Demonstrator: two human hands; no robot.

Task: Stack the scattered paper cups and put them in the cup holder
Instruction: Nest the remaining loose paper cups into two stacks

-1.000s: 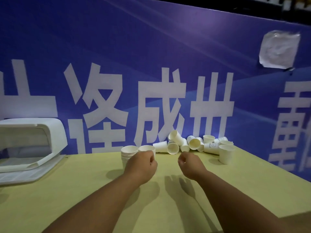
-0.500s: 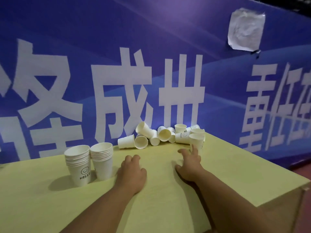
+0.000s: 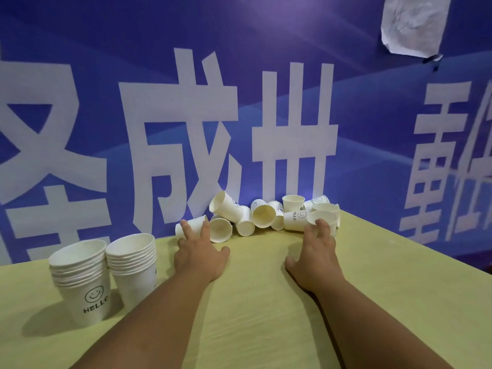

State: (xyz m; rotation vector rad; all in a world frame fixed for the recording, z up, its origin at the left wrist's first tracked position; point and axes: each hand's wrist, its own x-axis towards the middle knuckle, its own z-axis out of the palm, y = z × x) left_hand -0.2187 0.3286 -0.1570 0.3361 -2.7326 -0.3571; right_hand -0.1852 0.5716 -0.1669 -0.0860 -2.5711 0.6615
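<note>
A HELLO-printed stack of white paper cups (image 3: 80, 278) stands upright just beside a second stack (image 3: 133, 265) on the left of the counter (image 3: 253, 302). Loose cups (image 3: 263, 215) lie jumbled along the back edge, mostly tipped, a few upright.

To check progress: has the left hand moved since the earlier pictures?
Yes. The left hand went forward: its fingers, short of the leftmost lying cup before, now overlap it.

Both hands (image 3: 198, 253) (fingers spread) at scattered cups (image 3: 266, 214)
</note>
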